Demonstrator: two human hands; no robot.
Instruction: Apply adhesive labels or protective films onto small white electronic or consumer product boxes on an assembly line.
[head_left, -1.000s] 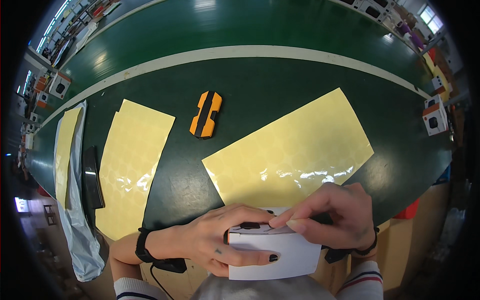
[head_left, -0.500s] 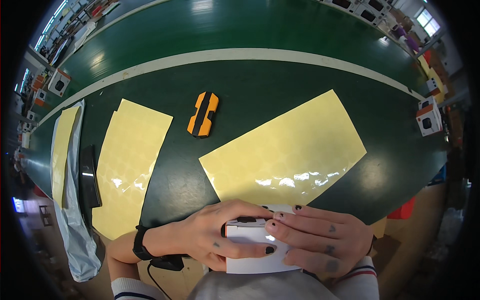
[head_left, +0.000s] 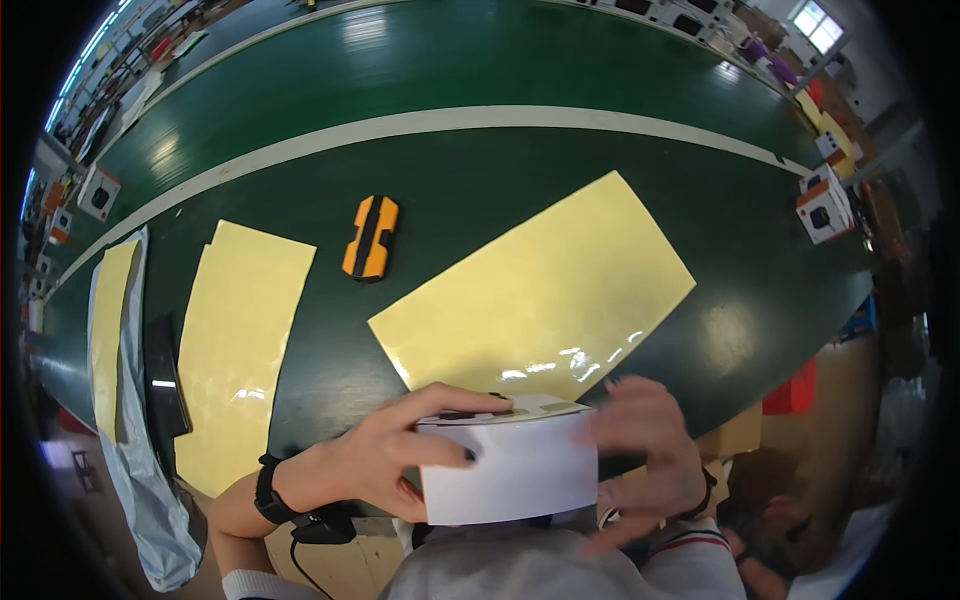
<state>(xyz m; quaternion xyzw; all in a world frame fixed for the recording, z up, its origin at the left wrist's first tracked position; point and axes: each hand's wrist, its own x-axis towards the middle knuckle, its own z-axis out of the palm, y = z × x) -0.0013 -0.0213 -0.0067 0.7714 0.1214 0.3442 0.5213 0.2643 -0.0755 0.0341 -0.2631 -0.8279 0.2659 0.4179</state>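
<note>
My left hand [head_left: 395, 455] grips the left end of a white cardboard box [head_left: 510, 475] close to my body. One finger lies on the box's top edge, another across its plain white side. Dark printed shapes show on the narrow top face. My right hand [head_left: 650, 450], blurred by motion, is at the box's right end with fingers apart; whether it touches the box is unclear. Beyond the box lies a large yellow sticker sheet [head_left: 540, 290] with faint round outlines. A second yellow sheet [head_left: 245, 340] is at the left. An orange and black tool [head_left: 371, 238] lies between them.
At the far left, a grey plastic bag [head_left: 150, 510] carries a narrow yellow strip [head_left: 113, 340], beside a dark curved object [head_left: 163, 375]. A white printed box [head_left: 826, 207] stands at the right edge of the green table [head_left: 330, 370]. Below right is a red bin [head_left: 790, 390].
My right hand has come off the box's face toward its right end, fingers spreading. More of the white side shows. The whole view has shifted slightly; my left hand keeps its hold.
</note>
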